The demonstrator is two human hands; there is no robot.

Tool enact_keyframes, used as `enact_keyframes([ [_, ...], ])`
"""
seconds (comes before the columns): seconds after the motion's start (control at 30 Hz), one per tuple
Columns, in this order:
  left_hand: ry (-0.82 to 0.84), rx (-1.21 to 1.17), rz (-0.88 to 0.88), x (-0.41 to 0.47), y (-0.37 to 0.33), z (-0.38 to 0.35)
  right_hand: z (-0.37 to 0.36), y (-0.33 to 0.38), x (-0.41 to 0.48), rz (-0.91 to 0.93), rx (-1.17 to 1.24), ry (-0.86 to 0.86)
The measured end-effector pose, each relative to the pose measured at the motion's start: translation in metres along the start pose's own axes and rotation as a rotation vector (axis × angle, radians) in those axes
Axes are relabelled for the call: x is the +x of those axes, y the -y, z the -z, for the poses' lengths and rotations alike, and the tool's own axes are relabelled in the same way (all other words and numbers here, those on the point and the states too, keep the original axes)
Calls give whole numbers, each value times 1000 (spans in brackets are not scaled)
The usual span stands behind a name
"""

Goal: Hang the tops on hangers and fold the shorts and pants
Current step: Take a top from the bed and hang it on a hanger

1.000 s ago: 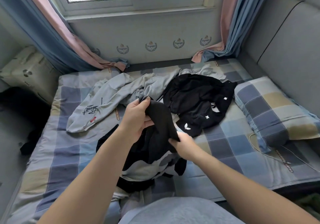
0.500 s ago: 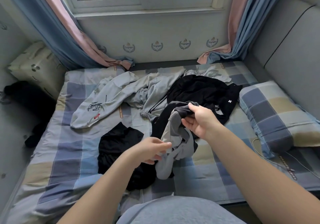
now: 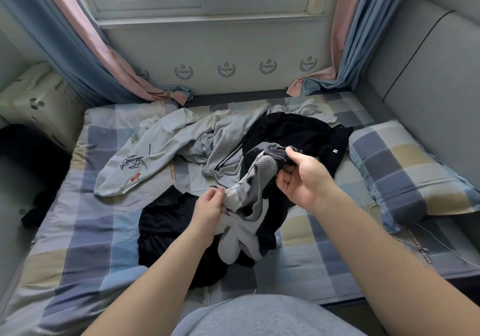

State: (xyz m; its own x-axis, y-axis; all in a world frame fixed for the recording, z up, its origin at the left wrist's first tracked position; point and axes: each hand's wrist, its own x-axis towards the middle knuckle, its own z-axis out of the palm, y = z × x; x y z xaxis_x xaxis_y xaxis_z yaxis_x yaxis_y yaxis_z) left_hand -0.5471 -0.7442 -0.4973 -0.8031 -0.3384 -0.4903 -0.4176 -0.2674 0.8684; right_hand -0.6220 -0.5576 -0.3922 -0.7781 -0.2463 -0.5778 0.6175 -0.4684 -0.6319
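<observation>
The grey-and-black garment (image 3: 263, 171) hangs above the middle of the bed (image 3: 85, 232), held between both hands. The right hand (image 3: 301, 180) has its fingers curled round the dark upper end; the left hand (image 3: 207, 208), lower, pinches a grey edge. Below lies a black piece (image 3: 166, 221); behind, a grey top (image 3: 145, 156) and a black top (image 3: 298, 132); a pillow (image 3: 405, 169) lies to the right

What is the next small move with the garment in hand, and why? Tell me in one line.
Probably draw the hands apart to spread the garment out: the right hand grips its dark end, the left hand pinches grey cloth lower down, and it hangs bunched between them over the bed, so its shape cannot be told.
</observation>
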Motion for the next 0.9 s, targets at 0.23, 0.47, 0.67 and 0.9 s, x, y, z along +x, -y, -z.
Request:
enact_keyframes([
  [0.23,-33,-306,60,4,-36,6,50,-30,22,-48,-179,-146],
  [0.47,280,28,-36,-8,-65,9,80,-46,29,-161,-1530,27],
  [0.67,618,343,-99,-32,-77,9,45,-51,33,333,-1542,375],
  [0.9,706,549,-158,-34,-84,23,23,-56,42,308,-1553,542],
])
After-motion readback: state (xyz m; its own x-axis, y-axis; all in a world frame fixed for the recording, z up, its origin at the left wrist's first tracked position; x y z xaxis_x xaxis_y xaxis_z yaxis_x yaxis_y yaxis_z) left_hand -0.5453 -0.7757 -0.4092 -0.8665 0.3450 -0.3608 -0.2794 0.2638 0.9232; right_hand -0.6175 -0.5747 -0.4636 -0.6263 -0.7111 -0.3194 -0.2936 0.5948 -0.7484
